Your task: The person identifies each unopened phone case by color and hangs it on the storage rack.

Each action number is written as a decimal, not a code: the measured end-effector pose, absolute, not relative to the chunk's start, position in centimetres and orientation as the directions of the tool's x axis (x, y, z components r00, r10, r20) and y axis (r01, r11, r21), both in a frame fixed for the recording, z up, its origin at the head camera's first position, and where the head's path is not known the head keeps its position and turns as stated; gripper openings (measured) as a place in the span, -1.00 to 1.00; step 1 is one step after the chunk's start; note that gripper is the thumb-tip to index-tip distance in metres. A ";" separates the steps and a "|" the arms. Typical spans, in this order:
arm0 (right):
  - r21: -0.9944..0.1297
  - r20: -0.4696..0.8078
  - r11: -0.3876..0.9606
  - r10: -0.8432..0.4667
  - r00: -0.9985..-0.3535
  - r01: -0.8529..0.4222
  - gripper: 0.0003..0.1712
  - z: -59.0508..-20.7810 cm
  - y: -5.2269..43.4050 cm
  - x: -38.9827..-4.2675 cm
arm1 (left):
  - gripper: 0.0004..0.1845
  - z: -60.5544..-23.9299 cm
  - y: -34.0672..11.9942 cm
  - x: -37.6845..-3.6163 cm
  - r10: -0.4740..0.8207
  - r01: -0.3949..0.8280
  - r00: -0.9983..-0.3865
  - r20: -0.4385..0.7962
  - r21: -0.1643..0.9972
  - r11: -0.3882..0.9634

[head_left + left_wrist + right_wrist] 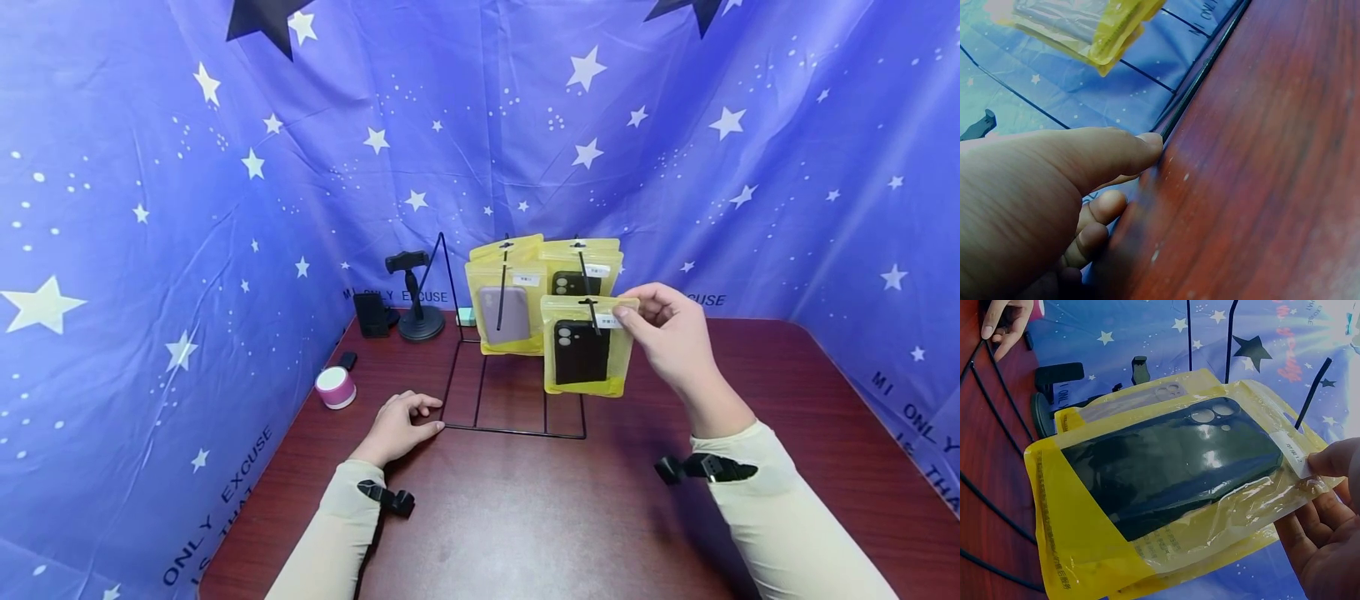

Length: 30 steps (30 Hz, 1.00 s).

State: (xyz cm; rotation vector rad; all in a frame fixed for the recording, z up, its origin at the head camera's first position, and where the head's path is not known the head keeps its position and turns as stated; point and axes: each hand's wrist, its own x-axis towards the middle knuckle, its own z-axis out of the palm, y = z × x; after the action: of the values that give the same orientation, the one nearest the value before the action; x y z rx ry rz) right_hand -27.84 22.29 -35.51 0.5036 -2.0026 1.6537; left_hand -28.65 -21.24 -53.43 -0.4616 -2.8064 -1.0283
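My right hand [671,333] pinches the top right corner of a yellow clear-front bag [622,367] with a black phone case [581,354] inside. The hook's black rod [1313,394] passes through the bag's hang hole, its tip sticking out in front. Behind it on the same side hangs another bagged black case [573,282]. A bagged purple phone case [504,315] hangs from the left hook, with more yellow packaging behind. My left hand [397,427] holds the front left corner of the black wire rack [510,431], thumb tip on the wire [1175,119].
Left of the rack stand a black phone holder [420,321] on a round base and a dark block-like stand [371,315]. A pink and white round jar [335,387] sits near the left edge beside a small black item [348,360]. A starry blue curtain [480,125] surrounds the table [495,517].
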 end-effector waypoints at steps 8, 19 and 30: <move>-0.809 0.577 0.174 0.059 -0.814 -0.561 -0.76 -35.6 22.0 -29.7 | -0.64 -53.3 -21.2 -28.5 0.246 0.325 -0.946 0.213 0.613 0.720; -0.830 0.554 0.149 0.108 -0.826 -0.537 -0.76 -35.4 21.9 -31.8 | -0.64 -53.2 -21.2 -28.4 0.246 0.324 -0.946 0.211 0.617 0.717; -0.848 0.530 0.113 0.147 -0.835 -0.518 -0.77 -34.1 21.1 -32.7 | -0.64 -53.2 -21.2 -28.5 0.250 0.326 -0.945 0.209 0.614 0.719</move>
State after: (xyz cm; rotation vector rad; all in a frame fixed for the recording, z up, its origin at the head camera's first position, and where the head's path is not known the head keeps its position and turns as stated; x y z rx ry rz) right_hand -32.75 21.06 -34.05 0.3601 -1.9044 1.7726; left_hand -28.52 -21.20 -53.21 -0.4722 -2.8084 -1.0361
